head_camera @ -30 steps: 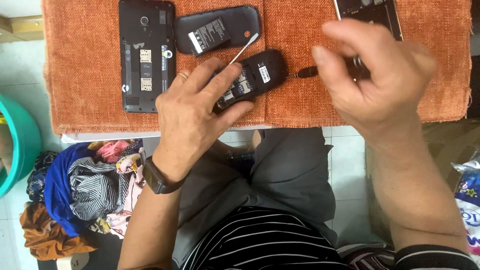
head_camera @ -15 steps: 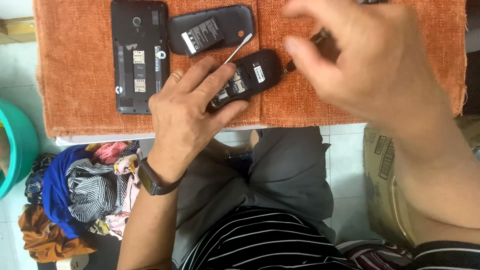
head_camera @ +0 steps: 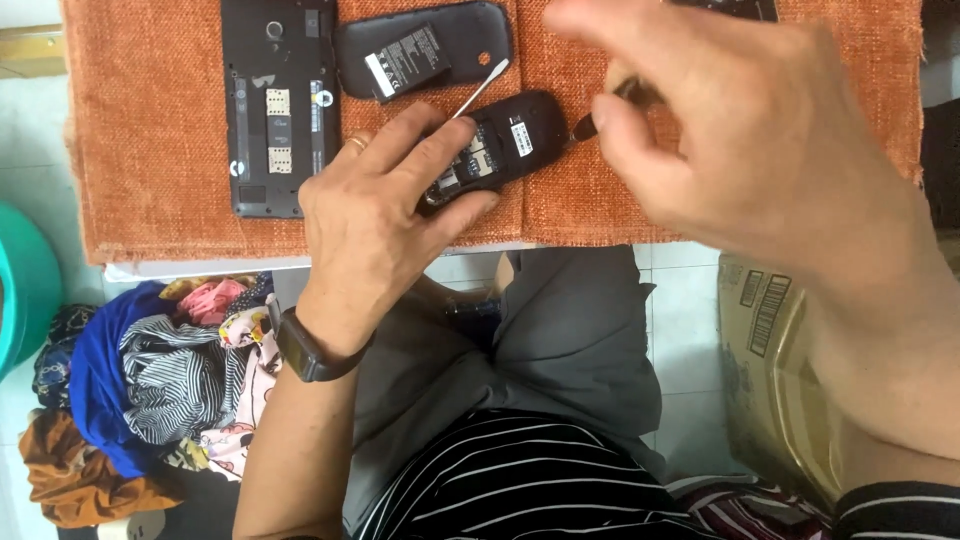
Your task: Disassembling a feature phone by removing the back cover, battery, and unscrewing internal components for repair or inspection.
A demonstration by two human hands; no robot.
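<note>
My left hand (head_camera: 385, 205) grips a small black phone (head_camera: 500, 145) with its back cover off, pressing it onto an orange cloth (head_camera: 150, 150). A white cotton swab (head_camera: 480, 88) lies across the phone's top edge. My right hand (head_camera: 760, 140), blurred and close to the camera, holds a small dark-tipped tool (head_camera: 590, 122) whose tip sits just right of the phone. A larger open black phone (head_camera: 272, 105) lies to the left, and a rounded black cover with a battery (head_camera: 425, 50) lies above the small phone.
Another dark device (head_camera: 730, 8) peeks in at the top edge. A pile of clothes (head_camera: 160, 380) lies on the floor at left beside a teal tub (head_camera: 25, 290). A cardboard box (head_camera: 770, 340) stands at right under my arm.
My right hand has risen toward the camera and shifted left, bringing the tool tip nearer the small phone. My left hand keeps its hold on the phone.
</note>
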